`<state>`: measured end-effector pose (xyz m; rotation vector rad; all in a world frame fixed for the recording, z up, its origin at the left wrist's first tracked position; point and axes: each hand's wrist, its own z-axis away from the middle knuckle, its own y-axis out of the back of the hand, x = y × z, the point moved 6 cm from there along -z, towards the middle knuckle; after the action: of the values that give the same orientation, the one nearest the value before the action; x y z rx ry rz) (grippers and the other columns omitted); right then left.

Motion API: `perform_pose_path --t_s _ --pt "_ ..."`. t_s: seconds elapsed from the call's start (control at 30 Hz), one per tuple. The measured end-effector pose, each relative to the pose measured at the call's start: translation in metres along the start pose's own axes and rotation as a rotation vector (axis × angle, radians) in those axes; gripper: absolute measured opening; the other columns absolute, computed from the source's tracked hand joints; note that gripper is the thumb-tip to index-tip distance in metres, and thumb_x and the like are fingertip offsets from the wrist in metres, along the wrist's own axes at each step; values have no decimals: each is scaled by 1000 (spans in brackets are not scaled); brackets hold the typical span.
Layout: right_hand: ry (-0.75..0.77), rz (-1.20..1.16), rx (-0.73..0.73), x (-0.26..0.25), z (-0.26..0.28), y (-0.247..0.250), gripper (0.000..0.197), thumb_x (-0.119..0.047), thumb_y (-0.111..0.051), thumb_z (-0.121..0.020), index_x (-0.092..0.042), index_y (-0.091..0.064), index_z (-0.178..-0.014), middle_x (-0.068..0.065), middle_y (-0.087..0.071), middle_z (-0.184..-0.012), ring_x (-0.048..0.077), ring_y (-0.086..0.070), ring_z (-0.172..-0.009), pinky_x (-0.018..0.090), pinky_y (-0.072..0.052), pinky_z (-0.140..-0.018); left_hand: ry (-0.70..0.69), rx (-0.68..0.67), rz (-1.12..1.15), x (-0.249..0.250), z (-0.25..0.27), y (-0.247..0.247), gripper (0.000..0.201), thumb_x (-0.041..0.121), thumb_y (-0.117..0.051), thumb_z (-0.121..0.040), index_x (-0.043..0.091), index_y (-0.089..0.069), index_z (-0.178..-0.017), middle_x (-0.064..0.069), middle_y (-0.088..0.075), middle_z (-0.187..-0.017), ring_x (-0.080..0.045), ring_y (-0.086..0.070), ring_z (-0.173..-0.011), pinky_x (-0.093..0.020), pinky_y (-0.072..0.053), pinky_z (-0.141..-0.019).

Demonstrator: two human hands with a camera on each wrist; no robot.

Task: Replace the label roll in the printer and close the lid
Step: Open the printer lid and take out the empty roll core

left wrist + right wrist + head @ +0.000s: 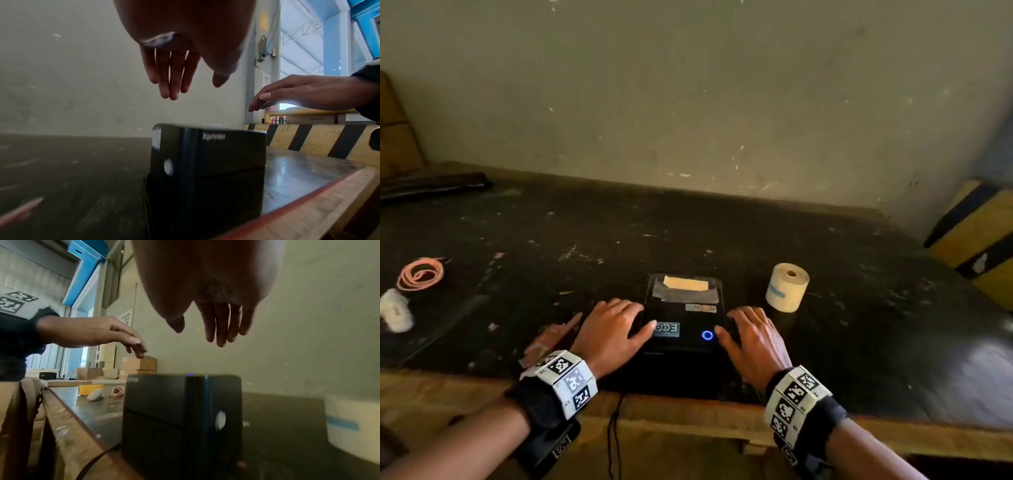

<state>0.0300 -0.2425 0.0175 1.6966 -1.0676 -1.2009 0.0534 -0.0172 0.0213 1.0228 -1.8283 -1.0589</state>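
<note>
The black printer (683,329) stands at the table's front edge with its lid down. A tan label strip (685,283) sticks out of its top slot, and a blue ring light (707,335) glows on top. My left hand (631,315) hovers over the printer's left side and my right hand (731,323) over its right side. Both have relaxed, spread fingers and hold nothing. The wrist views show a gap between each hand and the printer (207,170) (180,418). A cream label roll (787,287) stands on end right of the printer.
A pink coiled cable (421,274) and a white object (395,310) lie at the far left. A pinkish scrap (551,337) lies beside my left hand. A yellow-and-black barrier (979,240) bounds the right side. A black cord (614,438) hangs over the wooden table edge (688,411).
</note>
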Motion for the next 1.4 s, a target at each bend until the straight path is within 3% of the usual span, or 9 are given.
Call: perform_pose_path --t_s 0.13,0.3,0.4,0.53,0.8,0.97,1.07,1.2,1.4 --pt "-18 -18 -48 5 14 -36 52 -53 -42 -89 -21 -47 -130 5 -47 -135 24 -42 -125 36 -38 -102 66 -69 -44 -9 25 -39 72 62 -25 -80 15 -56 -124 -9 -65 -116 -27 -58 -108 -43 -46 -91" --pt "-99 -74 -155 15 27 -70 62 -55 -40 -90 -37 -16 -143 16 -23 -152 30 -24 -139 43 -26 -111 141 -182 -15 -19 42 -74 86 77 -5 -75 29 -21 -144 -19 -48 -137 -35 -44 -126 -45 -40 -101" --pt "-113 -145 -194 20 32 -86 69 -56 -42 -89 -47 2 -141 16 -25 -152 31 -22 -140 47 -29 -112 204 -222 170 -19 48 -80 75 72 -23 -79 38 -7 -144 -16 -39 -145 -32 -37 -133 -43 -35 -107" --pt "-91 -300 -153 17 35 -94 75 -48 -50 -89 -56 9 -135 7 -39 -146 27 -43 -129 46 -43 -102 221 -189 446 -17 53 -88 68 52 -44 -88 52 1 -138 -11 -41 -145 -26 -44 -129 -39 -39 -106" --pt "-151 -340 -12 14 36 -102 67 -43 -49 -91 -48 -4 -140 10 -45 -139 26 -45 -124 42 -43 -98 263 -82 529 -17 52 -98 62 51 -42 -88 52 -5 -137 -10 -46 -142 -27 -50 -124 -45 -44 -102" --pt "-174 -281 29 21 33 -104 67 -47 -50 -89 -51 -4 -138 8 -49 -125 19 -49 -110 35 -48 -89 256 -64 453 -20 48 -95 63 45 -48 -89 40 -14 -142 -15 -53 -133 -30 -51 -120 -45 -43 -98" --pt "-172 -246 36 23 30 -104 67 -50 -49 -87 -50 -4 -137 8 -51 -118 18 -51 -102 34 -50 -84 197 -37 361 -23 44 -91 67 58 -43 -85 35 -18 -143 -15 -61 -124 -30 -58 -112 -43 -48 -92" --pt "-163 -261 -7 22 24 -93 69 -53 -48 -87 -55 0 -136 9 -48 -127 20 -49 -111 37 -49 -89 141 -57 374 -25 37 -83 75 79 -20 -77 42 -11 -142 -12 -62 -121 -26 -60 -108 -40 -50 -90" --pt "-172 -340 120 19 -16 -47 75 -46 -49 -89 -41 1 -144 10 -52 -129 22 -49 -117 37 -44 -91 230 114 553 -21 -6 -46 71 41 -54 -87 37 -12 -144 -18 -62 -122 -29 -60 -108 -35 -45 -90"
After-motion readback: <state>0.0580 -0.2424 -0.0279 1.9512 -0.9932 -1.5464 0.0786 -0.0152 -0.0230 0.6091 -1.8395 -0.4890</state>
